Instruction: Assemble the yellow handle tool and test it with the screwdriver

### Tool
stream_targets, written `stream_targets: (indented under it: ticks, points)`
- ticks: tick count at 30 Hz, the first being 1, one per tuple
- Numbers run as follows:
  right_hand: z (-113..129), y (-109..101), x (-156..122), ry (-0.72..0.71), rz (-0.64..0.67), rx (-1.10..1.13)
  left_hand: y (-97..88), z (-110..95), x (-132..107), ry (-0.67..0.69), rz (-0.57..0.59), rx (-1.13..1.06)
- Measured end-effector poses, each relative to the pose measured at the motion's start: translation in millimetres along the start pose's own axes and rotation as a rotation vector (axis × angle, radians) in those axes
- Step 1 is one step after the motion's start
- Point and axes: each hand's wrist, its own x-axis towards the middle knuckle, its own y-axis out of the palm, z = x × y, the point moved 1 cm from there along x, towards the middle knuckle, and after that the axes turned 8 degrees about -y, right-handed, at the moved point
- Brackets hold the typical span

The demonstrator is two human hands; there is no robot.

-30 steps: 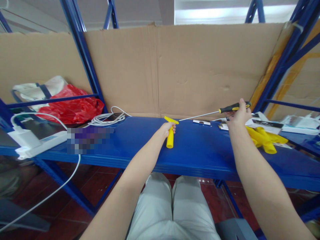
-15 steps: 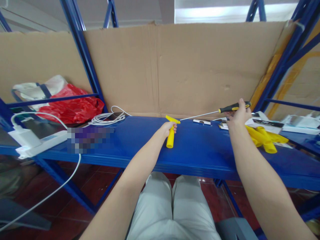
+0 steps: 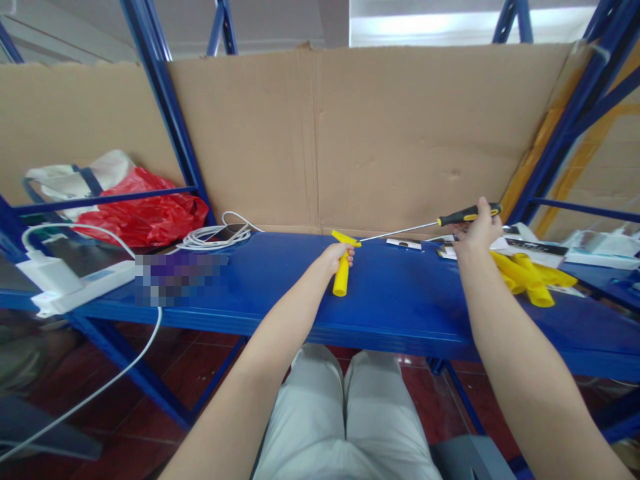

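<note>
My left hand [image 3: 341,257] is wrapped round a yellow plastic handle [image 3: 341,280], whose wider head shows above my fingers and whose round end points toward me. In my right hand [image 3: 479,230] is a long screwdriver [image 3: 457,217] with a black and yellow grip, held nearly level. Its thin metal shaft runs left, and the tip meets the head of the yellow handle; the exact contact point is too small to make out. Just right of my right wrist lie several more yellow plastic parts [image 3: 533,277] in a pile.
Both hands are above a blue shelf top [image 3: 400,300], with a cardboard sheet [image 3: 400,133] behind it. Small white pieces [image 3: 404,245] lie near the back. Leftward are a coiled white cable [image 3: 215,237], a red plastic bag [image 3: 150,210] and a white power strip [image 3: 95,285].
</note>
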Motion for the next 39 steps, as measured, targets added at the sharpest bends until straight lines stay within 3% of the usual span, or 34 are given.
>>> stream_targets:
  ticks: [20, 30, 39]
  points:
    - [9, 3, -9, 0.101, -0.093, 0.21, -0.3, 0, 1, 0.015, 0.012, 0.02]
    - [-7, -1, 9, 0.066, -0.008, 0.23, 1.8, -1, -3, 0.018, 0.002, 0.024]
    - [1, 0, -1, 0.052, 0.026, 0.121, 2.7, -1, -5, 0.043, -0.052, 0.084]
